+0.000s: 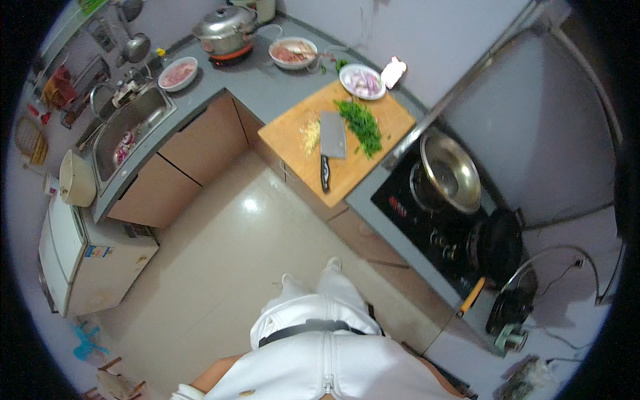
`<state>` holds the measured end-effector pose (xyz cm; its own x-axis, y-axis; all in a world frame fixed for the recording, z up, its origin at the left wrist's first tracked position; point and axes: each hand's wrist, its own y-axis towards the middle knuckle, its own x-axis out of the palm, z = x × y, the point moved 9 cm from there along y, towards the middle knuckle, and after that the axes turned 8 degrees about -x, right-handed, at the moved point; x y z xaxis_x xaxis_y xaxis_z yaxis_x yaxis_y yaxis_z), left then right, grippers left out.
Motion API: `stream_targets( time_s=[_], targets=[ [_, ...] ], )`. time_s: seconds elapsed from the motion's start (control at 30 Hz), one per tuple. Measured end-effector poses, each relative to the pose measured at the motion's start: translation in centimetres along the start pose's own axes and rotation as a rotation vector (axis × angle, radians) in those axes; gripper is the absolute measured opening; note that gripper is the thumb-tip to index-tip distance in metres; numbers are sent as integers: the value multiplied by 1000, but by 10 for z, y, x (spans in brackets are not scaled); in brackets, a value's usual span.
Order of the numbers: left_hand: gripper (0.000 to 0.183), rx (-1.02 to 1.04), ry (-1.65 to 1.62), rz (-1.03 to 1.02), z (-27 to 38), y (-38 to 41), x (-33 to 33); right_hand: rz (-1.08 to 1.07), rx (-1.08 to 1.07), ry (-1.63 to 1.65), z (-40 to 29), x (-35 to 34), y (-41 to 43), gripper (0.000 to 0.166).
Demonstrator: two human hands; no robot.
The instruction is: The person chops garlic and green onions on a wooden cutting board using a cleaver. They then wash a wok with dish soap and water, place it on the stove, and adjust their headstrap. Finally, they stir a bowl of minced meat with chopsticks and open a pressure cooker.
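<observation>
Both of my hands are out of view; only parts of my arms show at the bottom edge. Before me a wooden cutting board (295,145) lies across the counter corner. On it a cleaver (333,137) rests flat, its black handle towards me. Minced pale garlic or ginger (310,136) lies left of the blade, and chopped green herbs or scallions (364,127) lie right of it. A white plate of cut purple onion or shallot (362,82) sits at the board's far corner. Farther left stand a bowl of reddish meat (292,53) and a bowl of pale pink meat (178,74).
A metal basin (451,172) and a black wok (500,245) sit on the black gas hob (400,200) at right. A lidded steel pot (225,32) stands at the back. The sink (107,167) at left holds purple onion pieces. A white appliance (105,270) stands below it.
</observation>
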<state>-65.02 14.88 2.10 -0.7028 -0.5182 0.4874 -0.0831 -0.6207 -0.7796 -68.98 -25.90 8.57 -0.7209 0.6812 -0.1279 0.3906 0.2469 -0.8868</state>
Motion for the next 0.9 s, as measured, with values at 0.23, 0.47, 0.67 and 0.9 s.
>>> stream_targets(
  time_s=[0.23,0.47,0.67,0.9],
  targets=[
    [31,-43,-84,144,14,-21,5,448,-304,226,24,44,18,16],
    [32,-77,-60,169,26,-32,19,430,-279,225,41,55,15,18],
    [33,-95,-81,184,34,-37,37,331,-252,248,50,51,7,18],
    [34,-119,-95,198,47,-39,50,226,-158,397,90,66,8,20]
  ],
)
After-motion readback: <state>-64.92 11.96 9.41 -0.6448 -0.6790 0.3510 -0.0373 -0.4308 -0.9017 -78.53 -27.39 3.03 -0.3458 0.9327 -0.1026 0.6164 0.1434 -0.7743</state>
